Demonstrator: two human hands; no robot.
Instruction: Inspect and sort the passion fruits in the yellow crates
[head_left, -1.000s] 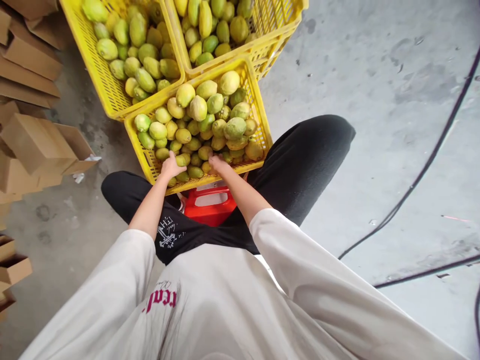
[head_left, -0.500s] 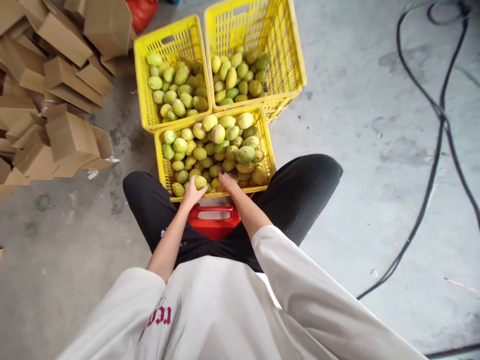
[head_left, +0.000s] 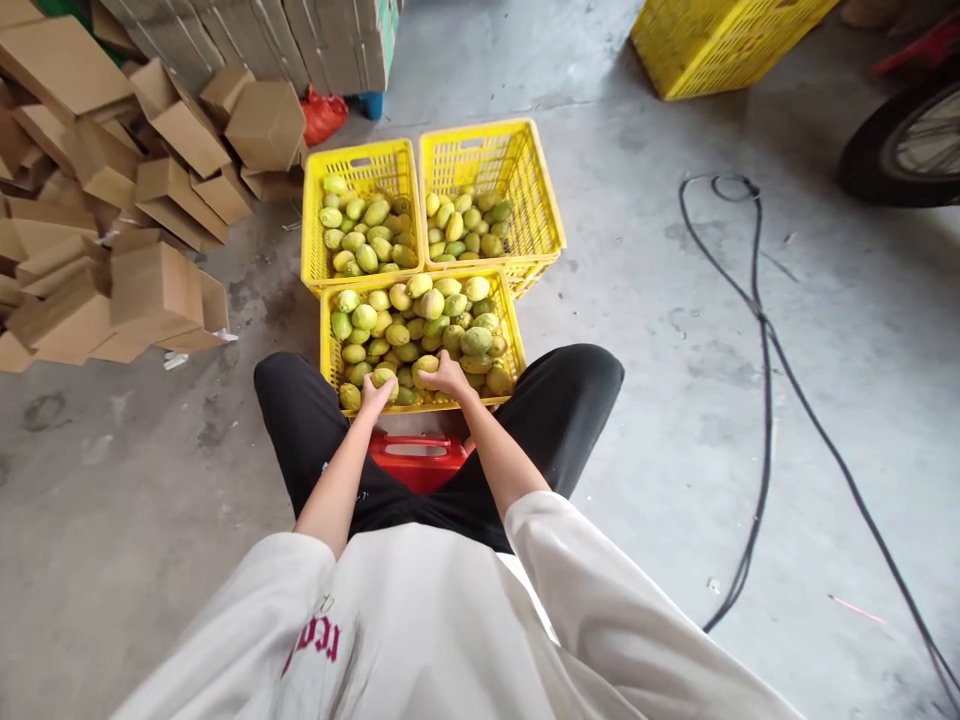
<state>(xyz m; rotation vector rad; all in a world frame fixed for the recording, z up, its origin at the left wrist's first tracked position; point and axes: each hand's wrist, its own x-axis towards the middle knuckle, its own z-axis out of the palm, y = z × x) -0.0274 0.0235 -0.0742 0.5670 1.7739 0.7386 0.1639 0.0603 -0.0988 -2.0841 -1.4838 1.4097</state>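
Observation:
In front of my knees is a yellow plastic crate (head_left: pixel 328 345), heaped with oval yellow-green fruit whose exact kind I cannot tell. Near the crate's front edge, my left hand (head_left: pixel 373 397) is closed around one yellow-green fruit (head_left: pixel 385 379), thumb towards the right. Just to the right, my right hand (head_left: pixel 448 378) grips another, yellower fruit (head_left: pixel 425 368) from its right side. Both fruits are just over the heap, and fingers partly hide them. A larger green fruit (head_left: pixel 476 341) lies beyond my right hand.
Behind stand two more yellow crates, left (head_left: pixel 309 220) and right (head_left: pixel 544 200), partly filled with fruit. Open cardboard boxes (head_left: pixel 154 290) pile up at left. A red handled object (head_left: pixel 420 465) sits between my legs. Black cable (head_left: pixel 765 400) lies at right, near a wheel (head_left: pixel 911 150).
My right hand has come up from among the fruit with one in its grip. My left hand still holds its fruit. The view has tilted up, showing more floor beyond.

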